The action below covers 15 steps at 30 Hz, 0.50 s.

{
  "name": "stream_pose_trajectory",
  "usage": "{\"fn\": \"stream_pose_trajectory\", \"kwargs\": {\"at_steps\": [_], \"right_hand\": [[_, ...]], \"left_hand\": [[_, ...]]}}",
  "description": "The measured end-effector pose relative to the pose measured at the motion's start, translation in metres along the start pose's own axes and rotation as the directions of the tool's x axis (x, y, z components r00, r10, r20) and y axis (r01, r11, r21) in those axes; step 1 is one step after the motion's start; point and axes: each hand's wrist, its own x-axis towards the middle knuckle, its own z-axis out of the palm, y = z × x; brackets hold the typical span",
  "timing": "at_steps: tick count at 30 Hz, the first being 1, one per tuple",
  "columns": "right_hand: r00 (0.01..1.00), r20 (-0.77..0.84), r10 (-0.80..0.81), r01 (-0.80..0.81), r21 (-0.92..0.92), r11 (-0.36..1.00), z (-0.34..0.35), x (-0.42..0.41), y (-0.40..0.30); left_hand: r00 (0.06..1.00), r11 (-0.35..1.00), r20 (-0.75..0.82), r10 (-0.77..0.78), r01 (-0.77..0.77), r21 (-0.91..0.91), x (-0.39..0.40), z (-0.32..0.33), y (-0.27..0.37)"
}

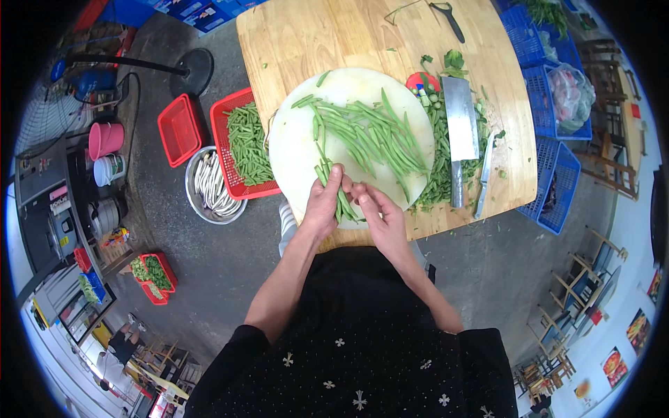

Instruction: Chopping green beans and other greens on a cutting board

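Observation:
My left hand (325, 201) grips a small bunch of green beans (323, 172) over the near edge of a round white cutting board (298, 138). Their ends stick out above and below my fist. Close beside it, my right hand (384, 211) has its thumb and forefinger drawn together near the fingertips of my left. Whether anything small is between them cannot be made out. A loose pile of long green beans (368, 133) spreads across the board, with a few stray pieces at its far left.
Right of the board, a cleaver (461, 120) and a knife (486, 175) lie by chopped greens (441, 162). A peeler (448, 21) rests at the wooden table's (313, 36) far side. Leftward stand a red basket of cut beans (245, 146), a metal bowl (217, 183) and a red basket (180, 130).

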Motion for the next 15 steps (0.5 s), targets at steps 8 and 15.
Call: {"fn": "stream_pose_trajectory", "kwargs": {"at_steps": [8,15], "right_hand": [[0.988,0.152,-0.001,0.034,-0.213,0.976,0.011,-0.021,0.015],[0.931,0.294,0.216,-0.283,0.206,0.937,0.017,-0.035,0.003]], "left_hand": [[0.993,0.999,0.113,0.046,-0.045,-0.008,-0.016,0.001,-0.015],[0.98,0.958,0.057,-0.189,0.171,0.231,-0.04,0.003,-0.002]]}}
